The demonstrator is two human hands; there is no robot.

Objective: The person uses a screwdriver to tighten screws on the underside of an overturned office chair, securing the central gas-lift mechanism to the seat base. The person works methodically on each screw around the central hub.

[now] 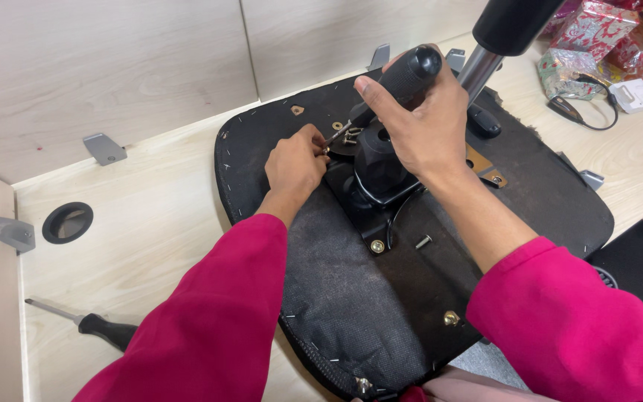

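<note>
My right hand [422, 126] is wrapped around the black handle of a screwdriver [400, 80], its tip hidden behind my left hand [295, 165], which pinches something small I can't make out at the black mechanism [377, 175]. That sits on the upturned chair seat [351, 298] mid-bench. A second screwdriver [87, 321] lies near left, partly under my sleeve. Far right, shiny red and green wrapped packages [597, 33] are cut off.
</note>
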